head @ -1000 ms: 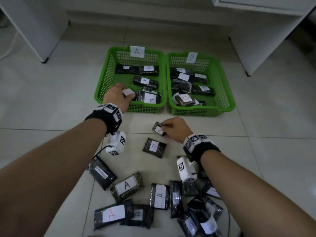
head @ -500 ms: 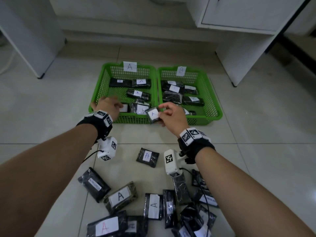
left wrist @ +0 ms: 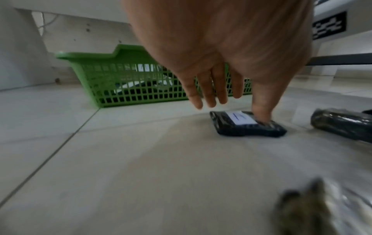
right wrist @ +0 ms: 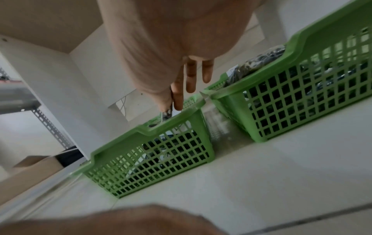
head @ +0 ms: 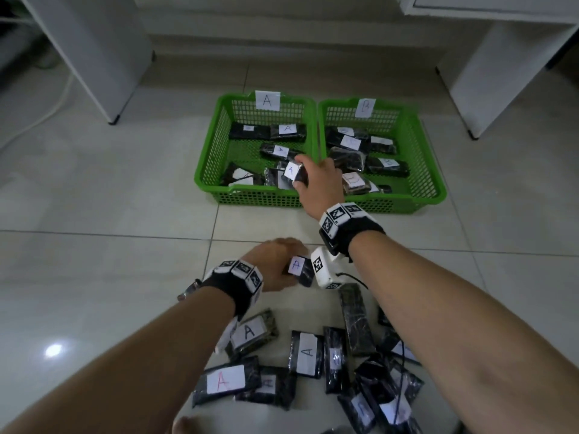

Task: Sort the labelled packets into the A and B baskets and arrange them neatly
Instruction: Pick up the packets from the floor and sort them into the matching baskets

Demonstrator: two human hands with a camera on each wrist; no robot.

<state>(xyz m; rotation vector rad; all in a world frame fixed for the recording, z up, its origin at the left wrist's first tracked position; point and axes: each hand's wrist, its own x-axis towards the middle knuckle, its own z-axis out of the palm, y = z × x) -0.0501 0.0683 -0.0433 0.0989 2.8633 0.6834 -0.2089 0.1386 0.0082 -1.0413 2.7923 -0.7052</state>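
Two green baskets stand side by side, basket A [head: 207,170] on the left and basket B [head: 434,170] on the right, each holding several black packets. My right hand [head: 301,172] pinches a packet labelled A [head: 291,170] over the near right corner of basket A. In the right wrist view that hand [right wrist: 173,108] holds the packet's edge [right wrist: 168,113] between thumb and forefinger above the rim. My left hand [head: 280,266] is down on the floor at another A packet [head: 297,267]. In the left wrist view its thumb [left wrist: 261,114] presses this packet [left wrist: 241,125] while the other fingers stay straight.
A heap of black labelled packets [head: 307,353] lies on the tiles under my forearms. White furniture legs stand at the back left [head: 103,57] and back right [head: 488,83]. A white cable [head: 47,108] runs along the left floor. The right wrist camera [head: 326,269] hangs beside the left hand.
My right hand lifted an A packet off the floor and carried it forward over basket A. My left hand drew back from basket A down to the A packet on the floor.
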